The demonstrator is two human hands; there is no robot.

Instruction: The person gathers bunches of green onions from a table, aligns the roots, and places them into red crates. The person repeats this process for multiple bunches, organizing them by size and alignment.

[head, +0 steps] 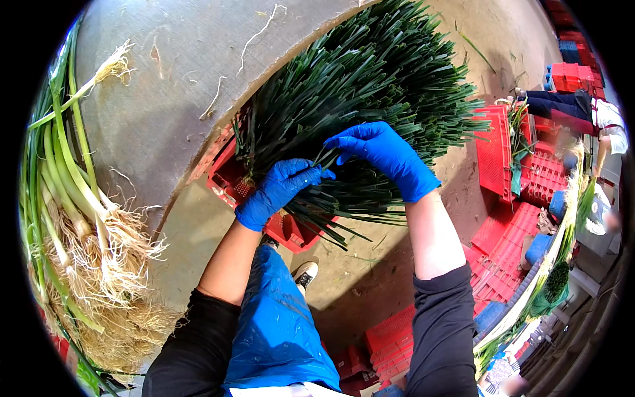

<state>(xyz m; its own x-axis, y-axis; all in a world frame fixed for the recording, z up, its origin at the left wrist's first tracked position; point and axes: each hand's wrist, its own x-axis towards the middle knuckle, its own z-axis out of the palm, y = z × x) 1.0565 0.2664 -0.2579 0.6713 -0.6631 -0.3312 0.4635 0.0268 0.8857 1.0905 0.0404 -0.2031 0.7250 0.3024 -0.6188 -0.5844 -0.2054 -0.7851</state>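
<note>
Both my hands wear blue gloves and meet over a red plastic crate [292,234] heaped with cut green leaf tops [367,84], likely of leek or green onion. My left hand [284,187] pinches one end of a thin green leaf strip [325,158] between thumb and fingers. At the strip's other end are the fingertips of my right hand [384,154], closed around it. Dark leaves lie right under and behind both hands, some hanging over the crate's near side. Parts of the crate are hidden by the leaves and my left wrist.
A metal table [163,99] curves along the left, with rooted green onions [94,213] piled on it. Red crates [501,149] stand on the right, one holding leaves. A person [580,109] is beside them. Stalks line a conveyor [526,278] at far right.
</note>
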